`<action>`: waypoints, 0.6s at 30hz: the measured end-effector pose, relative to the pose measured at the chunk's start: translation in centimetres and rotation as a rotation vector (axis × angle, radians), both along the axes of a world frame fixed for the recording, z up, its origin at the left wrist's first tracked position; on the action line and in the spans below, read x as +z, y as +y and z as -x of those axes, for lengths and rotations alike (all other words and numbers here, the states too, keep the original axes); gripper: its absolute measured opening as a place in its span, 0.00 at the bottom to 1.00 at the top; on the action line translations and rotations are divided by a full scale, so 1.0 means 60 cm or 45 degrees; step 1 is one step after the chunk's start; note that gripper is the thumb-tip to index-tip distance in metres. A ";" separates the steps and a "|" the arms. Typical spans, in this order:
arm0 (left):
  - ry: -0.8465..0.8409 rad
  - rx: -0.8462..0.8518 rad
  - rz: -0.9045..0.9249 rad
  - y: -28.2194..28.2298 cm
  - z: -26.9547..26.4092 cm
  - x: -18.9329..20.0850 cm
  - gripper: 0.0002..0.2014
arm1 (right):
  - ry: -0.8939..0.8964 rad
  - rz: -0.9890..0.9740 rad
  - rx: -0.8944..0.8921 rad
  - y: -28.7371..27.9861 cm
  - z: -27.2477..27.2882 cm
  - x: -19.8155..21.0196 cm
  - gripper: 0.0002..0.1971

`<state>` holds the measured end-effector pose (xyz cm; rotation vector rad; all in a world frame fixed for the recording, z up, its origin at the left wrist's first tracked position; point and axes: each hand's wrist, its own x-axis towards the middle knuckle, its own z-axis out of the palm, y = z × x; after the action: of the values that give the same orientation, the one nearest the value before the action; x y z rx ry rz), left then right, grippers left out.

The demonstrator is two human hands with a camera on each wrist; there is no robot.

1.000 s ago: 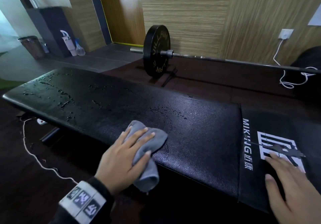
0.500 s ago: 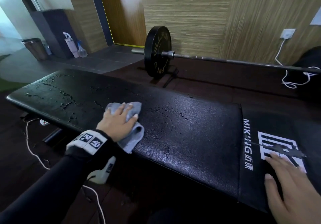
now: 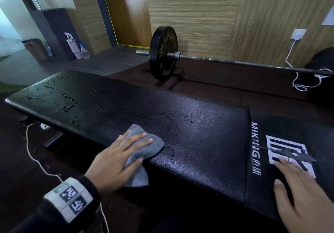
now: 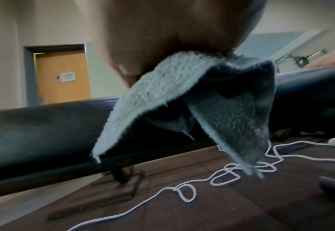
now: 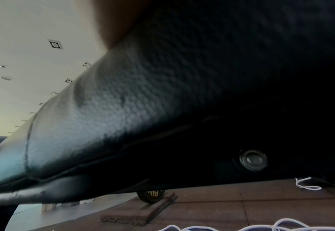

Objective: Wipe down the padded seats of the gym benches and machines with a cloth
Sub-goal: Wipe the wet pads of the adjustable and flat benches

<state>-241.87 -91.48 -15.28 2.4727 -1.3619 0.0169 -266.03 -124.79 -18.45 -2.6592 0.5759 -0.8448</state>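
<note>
A long black padded bench (image 3: 198, 135) runs across the head view, wet with droplets toward its far left end. My left hand (image 3: 124, 153) presses a folded grey cloth (image 3: 144, 147) flat on the bench's near edge, fingers straight and spread; part of the cloth hangs over the side (image 4: 182, 101). My right hand (image 3: 300, 185) lies flat with straight fingers on the bench's right section, by the white logo (image 3: 287, 151). The right wrist view shows only the bench's padded side (image 5: 133, 109) from below.
A barbell with a black plate (image 3: 163, 52) lies on the floor behind the bench, its bar (image 3: 253, 62) running right. White cords (image 4: 202, 179) trail on the dark floor under the bench. Spray bottles (image 3: 79, 49) and a bin (image 3: 35, 49) stand at the far left wall.
My left hand slid the cloth away to the left along the bench, then drew it back right to the near edge. The right hand stayed put on the logo section.
</note>
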 end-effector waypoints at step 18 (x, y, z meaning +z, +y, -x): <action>0.159 0.255 -0.444 -0.177 -0.049 0.068 0.28 | 0.057 0.006 -0.107 0.007 -0.013 0.019 0.27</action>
<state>-238.95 -102.13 -11.18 2.8318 -1.1405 -0.3521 -265.23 -124.40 -17.29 -2.6804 0.7016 -0.8123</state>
